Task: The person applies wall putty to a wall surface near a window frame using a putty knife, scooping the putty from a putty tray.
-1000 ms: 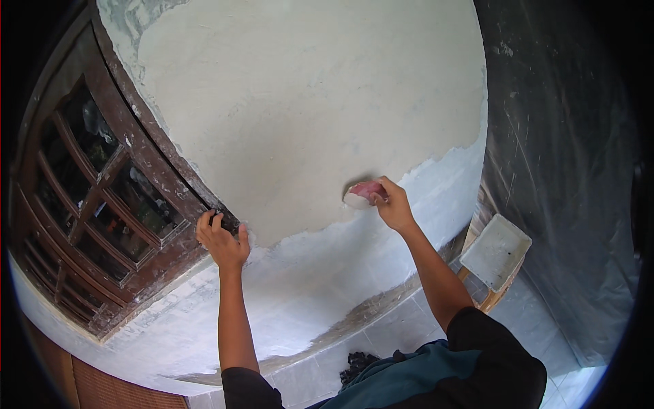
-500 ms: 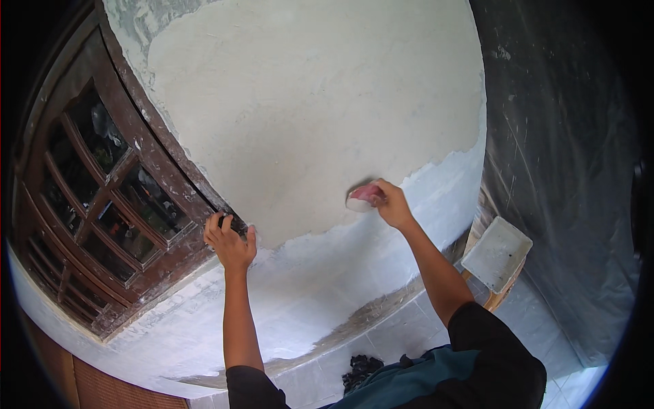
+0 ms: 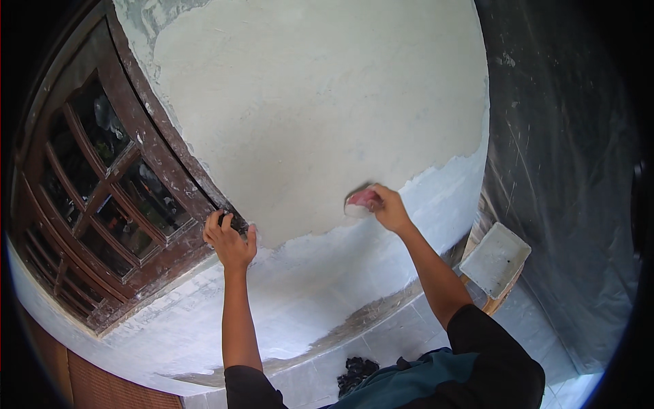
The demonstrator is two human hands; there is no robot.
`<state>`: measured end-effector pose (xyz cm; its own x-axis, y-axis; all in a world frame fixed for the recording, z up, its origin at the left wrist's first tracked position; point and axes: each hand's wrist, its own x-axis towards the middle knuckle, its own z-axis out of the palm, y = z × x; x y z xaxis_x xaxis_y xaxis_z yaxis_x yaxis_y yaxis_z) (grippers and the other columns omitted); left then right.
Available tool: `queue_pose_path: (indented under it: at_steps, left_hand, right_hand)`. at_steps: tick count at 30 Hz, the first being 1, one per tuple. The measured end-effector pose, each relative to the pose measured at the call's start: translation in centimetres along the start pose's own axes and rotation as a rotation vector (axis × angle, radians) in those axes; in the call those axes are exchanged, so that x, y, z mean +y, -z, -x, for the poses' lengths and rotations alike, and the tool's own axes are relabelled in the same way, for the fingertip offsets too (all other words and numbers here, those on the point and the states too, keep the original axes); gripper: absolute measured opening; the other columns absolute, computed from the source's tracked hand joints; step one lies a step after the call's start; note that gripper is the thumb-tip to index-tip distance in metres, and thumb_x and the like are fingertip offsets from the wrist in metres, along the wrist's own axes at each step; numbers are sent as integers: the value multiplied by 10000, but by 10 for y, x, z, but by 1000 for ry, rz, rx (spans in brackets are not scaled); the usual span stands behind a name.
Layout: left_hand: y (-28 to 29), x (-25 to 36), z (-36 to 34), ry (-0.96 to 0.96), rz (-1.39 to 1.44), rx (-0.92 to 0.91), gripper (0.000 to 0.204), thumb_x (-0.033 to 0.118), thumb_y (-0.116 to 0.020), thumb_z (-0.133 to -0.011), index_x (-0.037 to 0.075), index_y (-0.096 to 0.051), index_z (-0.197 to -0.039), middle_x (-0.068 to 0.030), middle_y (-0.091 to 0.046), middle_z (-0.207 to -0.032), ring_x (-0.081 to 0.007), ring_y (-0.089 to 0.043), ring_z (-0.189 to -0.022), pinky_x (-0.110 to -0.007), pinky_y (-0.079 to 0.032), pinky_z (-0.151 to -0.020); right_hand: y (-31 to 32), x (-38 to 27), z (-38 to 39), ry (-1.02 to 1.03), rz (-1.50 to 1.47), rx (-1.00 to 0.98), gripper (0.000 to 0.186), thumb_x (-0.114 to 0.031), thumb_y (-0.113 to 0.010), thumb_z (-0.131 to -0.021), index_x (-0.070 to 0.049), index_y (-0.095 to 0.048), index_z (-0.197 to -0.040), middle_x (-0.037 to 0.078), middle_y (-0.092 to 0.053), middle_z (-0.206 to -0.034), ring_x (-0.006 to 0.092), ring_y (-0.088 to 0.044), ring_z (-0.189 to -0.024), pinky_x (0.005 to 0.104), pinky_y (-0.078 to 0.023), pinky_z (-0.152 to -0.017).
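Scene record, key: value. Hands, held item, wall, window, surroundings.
left_hand: left hand at the lower corner of the brown wooden window; grip unclear
right_hand: right hand pinching a pink-and-white tool
tool_position: at the wall, near the grey coat's lower edge
wall: grey coat above, whiter band below, ragged boundary
right_side: pale rectangular tray, dark plastic sheet

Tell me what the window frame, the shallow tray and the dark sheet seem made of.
Window frame: probably wood, worn brown finish, thick joined bars. Shallow tray: likely plastic, dull off-white, from its smooth surface. Dark sheet: apparently plastic film, slightly glossy, given its soft creases.
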<state>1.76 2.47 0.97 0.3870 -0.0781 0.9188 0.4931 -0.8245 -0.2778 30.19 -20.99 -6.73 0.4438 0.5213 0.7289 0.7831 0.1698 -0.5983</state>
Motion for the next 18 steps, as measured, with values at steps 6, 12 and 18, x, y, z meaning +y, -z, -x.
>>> queue_pose_path:
  at_steps: [6, 12, 18]
  left_hand:
    - [-4, 0, 2, 11, 11, 5, 519, 408, -574, -836, 71, -398, -1189, -163, -392, -1224, -350, -340, -1197, -524, -208, -991]
    - [-3, -3, 0, 26, 2, 24, 510, 423, -557, -850, 77, -399, -1189, -163, -393, -1229, -353, -342, -1195, -520, -210, -993]
    - [-3, 0, -1, 17, -2, 17, 498, 430, -540, -861, 78, -403, -1185, -164, -400, -1227, -351, -349, -1190, -523, -211, -991]
  right_hand:
    - [-2, -2, 2, -60, -184, 46, 216, 101, -569, -819, 13, -548, -1015, 104, -629, -870, 162, -612, -819, 277, -498, -741]
    - [10, 3, -5, -238, -366, 215, 226, 122, -550, -806, 9, -552, -1003, 88, -620, -883, 155, -598, -825, 277, -486, -775]
    - [11, 21, -12, -98, -200, 70, 239, 131, -540, -807, 15, -562, -1014, 98, -631, -877, 162, -618, -838, 278, -493, -767]
